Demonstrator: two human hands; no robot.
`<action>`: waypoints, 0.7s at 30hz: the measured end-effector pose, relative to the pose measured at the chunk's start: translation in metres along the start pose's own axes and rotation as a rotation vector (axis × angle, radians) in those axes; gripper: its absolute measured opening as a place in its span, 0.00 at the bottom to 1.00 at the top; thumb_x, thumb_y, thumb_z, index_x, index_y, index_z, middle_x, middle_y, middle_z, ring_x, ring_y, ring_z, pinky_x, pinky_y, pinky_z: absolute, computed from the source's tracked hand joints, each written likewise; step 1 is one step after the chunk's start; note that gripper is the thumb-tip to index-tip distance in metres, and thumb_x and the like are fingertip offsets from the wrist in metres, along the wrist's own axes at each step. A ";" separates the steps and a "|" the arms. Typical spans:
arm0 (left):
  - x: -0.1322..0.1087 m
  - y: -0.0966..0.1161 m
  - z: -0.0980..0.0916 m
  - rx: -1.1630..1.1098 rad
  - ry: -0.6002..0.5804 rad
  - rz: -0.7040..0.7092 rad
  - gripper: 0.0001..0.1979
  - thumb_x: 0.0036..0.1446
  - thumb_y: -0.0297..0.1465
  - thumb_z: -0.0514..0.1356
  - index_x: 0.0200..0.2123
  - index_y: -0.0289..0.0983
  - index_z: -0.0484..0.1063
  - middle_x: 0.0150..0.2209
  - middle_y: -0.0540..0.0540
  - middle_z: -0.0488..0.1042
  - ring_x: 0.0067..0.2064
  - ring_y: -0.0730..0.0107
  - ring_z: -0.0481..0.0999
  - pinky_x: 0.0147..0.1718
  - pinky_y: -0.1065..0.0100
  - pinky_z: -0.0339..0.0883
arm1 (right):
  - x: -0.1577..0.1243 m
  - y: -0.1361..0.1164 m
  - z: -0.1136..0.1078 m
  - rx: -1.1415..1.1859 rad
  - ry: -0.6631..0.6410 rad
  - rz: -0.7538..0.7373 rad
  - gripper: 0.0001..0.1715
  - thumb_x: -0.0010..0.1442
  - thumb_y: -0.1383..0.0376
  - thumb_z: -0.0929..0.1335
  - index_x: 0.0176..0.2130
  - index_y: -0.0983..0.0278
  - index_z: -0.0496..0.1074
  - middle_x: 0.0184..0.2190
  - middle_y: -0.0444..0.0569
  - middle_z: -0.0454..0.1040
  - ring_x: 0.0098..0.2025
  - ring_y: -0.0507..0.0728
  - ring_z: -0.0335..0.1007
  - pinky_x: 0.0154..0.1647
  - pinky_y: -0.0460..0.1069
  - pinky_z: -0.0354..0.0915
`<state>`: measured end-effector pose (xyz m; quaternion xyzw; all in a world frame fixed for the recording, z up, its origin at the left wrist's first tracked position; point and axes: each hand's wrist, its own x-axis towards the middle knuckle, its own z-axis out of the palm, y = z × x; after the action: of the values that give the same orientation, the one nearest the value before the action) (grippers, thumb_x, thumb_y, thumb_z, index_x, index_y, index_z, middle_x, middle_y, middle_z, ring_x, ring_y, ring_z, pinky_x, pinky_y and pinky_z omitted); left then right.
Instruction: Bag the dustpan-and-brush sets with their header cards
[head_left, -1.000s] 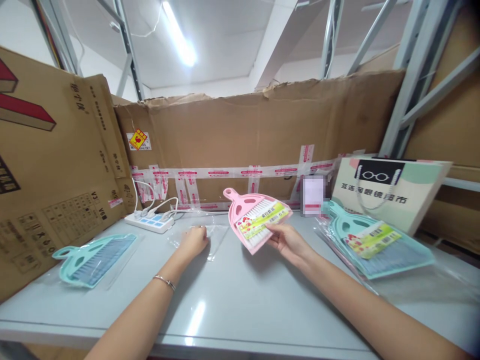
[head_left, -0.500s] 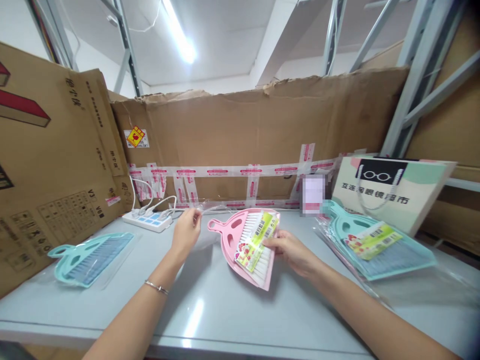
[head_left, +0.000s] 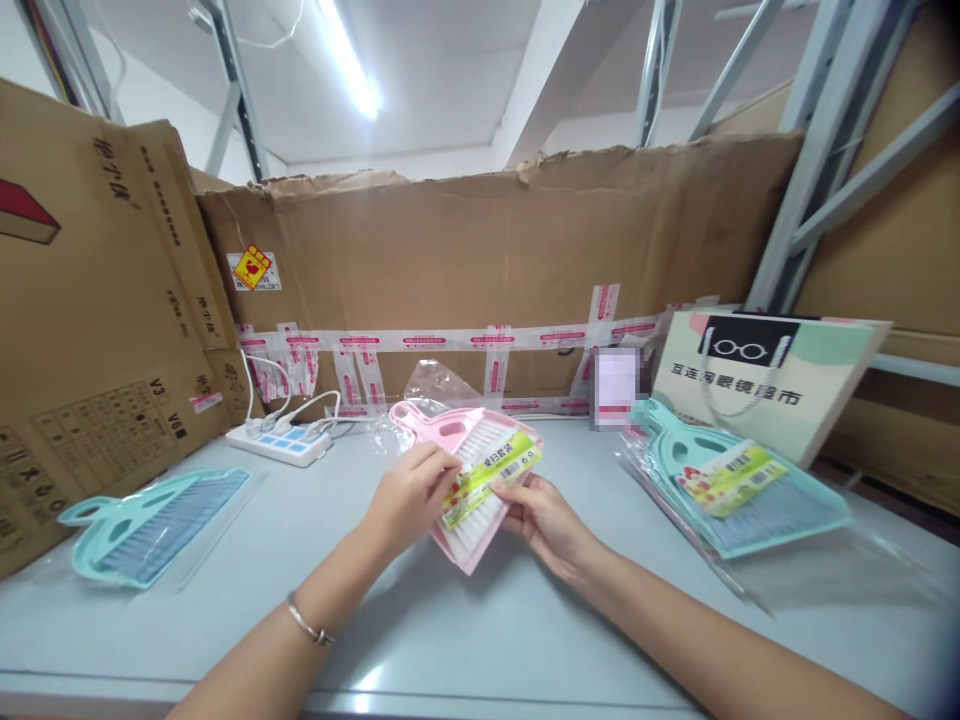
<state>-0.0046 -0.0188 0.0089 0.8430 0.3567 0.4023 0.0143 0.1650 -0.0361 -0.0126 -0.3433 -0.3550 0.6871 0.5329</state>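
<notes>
A pink dustpan (head_left: 427,422) with a white-bristled brush (head_left: 491,450) nested in it is held tilted above the table. Around the set runs a yellow-green paper label (head_left: 510,465). My right hand (head_left: 544,515) grips the pan's right edge, thumb on the label and fingers beneath. At the label's left end, the fingers of my left hand (head_left: 412,495) are closed on it, covering part of the pan. Clear plastic wrap (head_left: 442,380) lies crumpled behind the handle.
On the left lies a teal dustpan set (head_left: 124,545) in clear film. At right, a teal set (head_left: 795,510) with a label tops a wrapped pile, before a paper bag (head_left: 690,345). Behind are a power strip (head_left: 281,445) and a large cardboard box (head_left: 420,260).
My left hand has moved from beside the handle down to the label. The pink set has turned and shifted left, and plastic wrap now stands up behind it.
</notes>
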 end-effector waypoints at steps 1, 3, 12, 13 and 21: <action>0.000 0.003 0.003 -0.009 -0.010 0.015 0.10 0.57 0.30 0.51 0.31 0.40 0.73 0.30 0.44 0.71 0.33 0.67 0.70 0.33 0.68 0.62 | 0.000 0.001 0.002 0.002 -0.009 -0.005 0.10 0.43 0.69 0.71 0.32 0.66 0.72 0.28 0.48 0.78 0.28 0.54 0.74 0.31 0.47 0.70; 0.000 0.008 0.008 -0.029 -0.059 0.038 0.11 0.57 0.31 0.51 0.32 0.40 0.74 0.30 0.44 0.71 0.33 0.66 0.70 0.33 0.67 0.63 | 0.000 0.005 0.004 0.022 -0.012 -0.012 0.10 0.43 0.69 0.72 0.30 0.66 0.71 0.26 0.46 0.78 0.27 0.53 0.74 0.28 0.46 0.70; 0.006 0.001 -0.007 -0.448 0.419 -0.602 0.35 0.49 0.41 0.61 0.57 0.41 0.52 0.59 0.38 0.56 0.58 0.53 0.58 0.52 0.53 0.56 | 0.003 0.002 0.000 0.236 0.112 -0.098 0.15 0.44 0.71 0.71 0.36 0.64 0.70 0.32 0.47 0.78 0.32 0.54 0.75 0.33 0.47 0.71; 0.007 0.001 -0.006 -0.622 0.297 -0.721 0.36 0.49 0.42 0.60 0.58 0.40 0.50 0.58 0.36 0.57 0.56 0.51 0.61 0.49 0.53 0.61 | 0.003 0.001 0.000 0.244 0.116 -0.103 0.15 0.44 0.71 0.71 0.36 0.65 0.70 0.32 0.47 0.78 0.33 0.55 0.75 0.32 0.47 0.71; 0.002 -0.005 0.009 -1.122 -0.054 -0.724 0.31 0.41 0.34 0.67 0.49 0.34 0.62 0.46 0.36 0.73 0.43 0.54 0.75 0.39 0.59 0.70 | 0.017 -0.005 -0.018 -0.039 0.233 -0.111 0.12 0.46 0.66 0.71 0.34 0.67 0.70 0.27 0.48 0.78 0.26 0.52 0.73 0.23 0.44 0.68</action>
<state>-0.0002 -0.0119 0.0026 0.5447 0.3533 0.4754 0.5937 0.1793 -0.0165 -0.0192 -0.4107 -0.3224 0.6050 0.6011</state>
